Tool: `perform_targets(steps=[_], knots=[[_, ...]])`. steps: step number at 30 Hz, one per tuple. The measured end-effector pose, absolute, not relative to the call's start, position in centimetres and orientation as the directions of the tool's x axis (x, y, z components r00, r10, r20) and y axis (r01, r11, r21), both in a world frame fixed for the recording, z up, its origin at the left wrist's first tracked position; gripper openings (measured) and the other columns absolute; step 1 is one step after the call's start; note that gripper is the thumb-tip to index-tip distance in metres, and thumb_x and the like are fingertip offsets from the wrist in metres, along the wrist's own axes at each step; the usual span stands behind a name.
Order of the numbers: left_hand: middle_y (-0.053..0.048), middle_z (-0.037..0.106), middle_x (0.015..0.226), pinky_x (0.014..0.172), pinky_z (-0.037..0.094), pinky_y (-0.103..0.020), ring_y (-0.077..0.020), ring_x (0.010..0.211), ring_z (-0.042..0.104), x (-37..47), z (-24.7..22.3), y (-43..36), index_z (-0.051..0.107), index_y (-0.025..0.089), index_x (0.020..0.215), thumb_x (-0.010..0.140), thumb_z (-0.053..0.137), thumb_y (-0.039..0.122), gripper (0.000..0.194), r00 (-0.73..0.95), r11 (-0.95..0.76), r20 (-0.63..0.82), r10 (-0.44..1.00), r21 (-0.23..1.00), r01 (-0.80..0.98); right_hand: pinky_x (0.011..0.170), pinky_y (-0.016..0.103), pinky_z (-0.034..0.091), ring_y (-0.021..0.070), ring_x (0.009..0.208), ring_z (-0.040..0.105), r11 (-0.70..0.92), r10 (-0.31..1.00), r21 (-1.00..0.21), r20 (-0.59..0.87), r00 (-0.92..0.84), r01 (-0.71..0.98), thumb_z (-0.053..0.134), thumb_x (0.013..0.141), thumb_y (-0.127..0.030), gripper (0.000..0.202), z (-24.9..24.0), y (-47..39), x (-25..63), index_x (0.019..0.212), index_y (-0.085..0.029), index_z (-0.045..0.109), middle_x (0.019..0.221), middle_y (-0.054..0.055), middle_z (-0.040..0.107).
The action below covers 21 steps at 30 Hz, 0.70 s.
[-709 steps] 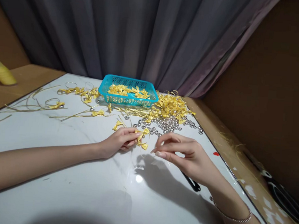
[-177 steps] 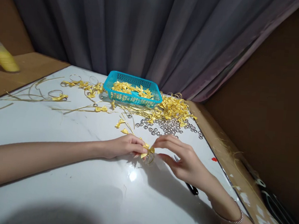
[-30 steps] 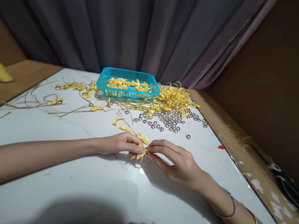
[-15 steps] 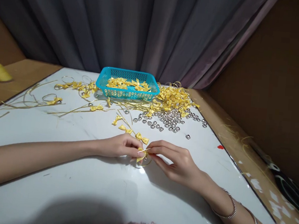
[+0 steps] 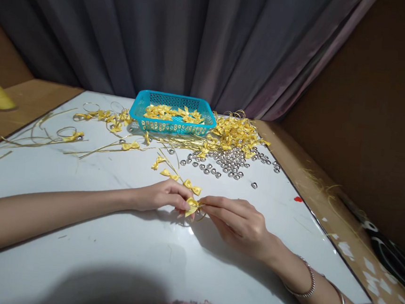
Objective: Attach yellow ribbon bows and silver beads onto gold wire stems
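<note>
Between my two hands is a yellow ribbon bow (image 5: 192, 206) with a thin gold cord and a small silver bead at it. My left hand (image 5: 165, 196) pinches the bow's left side between thumb and fingers. From the right, the fingertips of my right hand (image 5: 240, 224) are pinched at the bow's knot, on the gold cord (image 5: 202, 217) that loops below. Just beyond my hands lie loose yellow bows (image 5: 192, 187). Silver beads (image 5: 233, 160) are heaped farther back on the right.
A turquoise basket (image 5: 176, 128) holding yellow bows stands at the back of the white table (image 5: 108, 257). A pile of bows (image 5: 238, 131) sits to its right, and gold cords (image 5: 40, 142) are spread on the left. Black-handled scissors (image 5: 391, 258) lie at the right edge.
My right fingers have drawn together at the bow's knot, the hand turning slightly palm-down. The pale strand that crossed the bow no longer stands out, and more of the bow's face shows.
</note>
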<state>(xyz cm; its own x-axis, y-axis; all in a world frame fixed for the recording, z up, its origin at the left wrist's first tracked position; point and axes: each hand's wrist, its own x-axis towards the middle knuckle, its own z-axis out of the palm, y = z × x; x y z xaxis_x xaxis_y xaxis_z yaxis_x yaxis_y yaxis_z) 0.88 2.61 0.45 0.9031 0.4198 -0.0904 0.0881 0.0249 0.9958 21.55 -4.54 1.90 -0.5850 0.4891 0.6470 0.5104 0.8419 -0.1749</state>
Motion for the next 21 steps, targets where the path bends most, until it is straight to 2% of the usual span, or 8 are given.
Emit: perform_targets(steps=[7,12,21], knots=[[-0.001,0.054,0.065,0.058,0.037,-0.022,-0.0107,0.062,0.048,0.96,0.75,2.41,0.066,0.01,0.076,0.083,0.054,0.028,0.023,0.897,-0.027,-0.094,0.432,0.993,0.116,0.051,0.023,0.054,0.013,0.072,0.068,0.861,0.447,-0.151,0.682,-0.579,0.486,0.044,0.077,0.005,0.029,1.66,-4.38,21.56,0.089,-0.014,0.062,0.086,0.008,0.072],[-0.001,0.054,0.063,0.057,0.037,-0.022,-0.0099,0.058,0.047,0.94,0.79,2.32,0.067,0.01,0.078,0.086,0.051,0.029,0.027,0.899,-0.07,-0.084,0.429,0.99,0.126,0.053,0.023,0.055,0.0136,0.075,0.069,0.876,0.439,-0.179,0.681,-0.587,0.447,0.044,0.077,0.005,0.029,1.54,-4.38,21.62,0.09,-0.013,0.062,0.086,0.009,0.072],[-0.002,0.056,0.064,0.057,0.038,-0.022,-0.0098,0.059,0.049,0.98,0.6,2.34,0.067,0.011,0.075,0.086,0.05,0.028,0.026,0.907,-0.088,-0.07,0.415,0.989,0.116,0.058,0.025,0.057,0.0159,0.08,0.069,0.902,0.393,-0.148,0.674,-0.626,0.406,0.045,0.075,0.006,0.028,1.44,-4.41,21.79,0.091,-0.011,0.061,0.089,0.011,0.072]])
